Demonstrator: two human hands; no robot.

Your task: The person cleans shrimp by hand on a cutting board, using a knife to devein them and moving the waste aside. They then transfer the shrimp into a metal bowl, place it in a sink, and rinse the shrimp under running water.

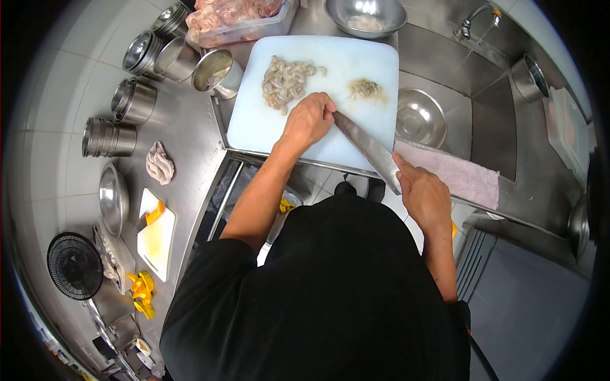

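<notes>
My right hand (420, 193) grips a broad kitchen knife (368, 147), its forefinger laid along the blade near the heel. The blade slants up and left over the front edge of the white cutting board (356, 57). At the narrow end of the blade, my left hand (309, 119) is closed over the board; whatever its fingers hold is hidden. Just beyond it lies a heap of what look like peeled raw shrimp (283, 82). Farther right on the board is a small wet pile of dark scraps (364, 87).
A steel sink holds a metal bowl (420, 117); a pink towel (451, 173) covers its front edge. Behind the board are a tub of raw meat (238, 16) and a steel bowl (365, 16). Steel pots (135, 101) and a small board (157, 238) stand left.
</notes>
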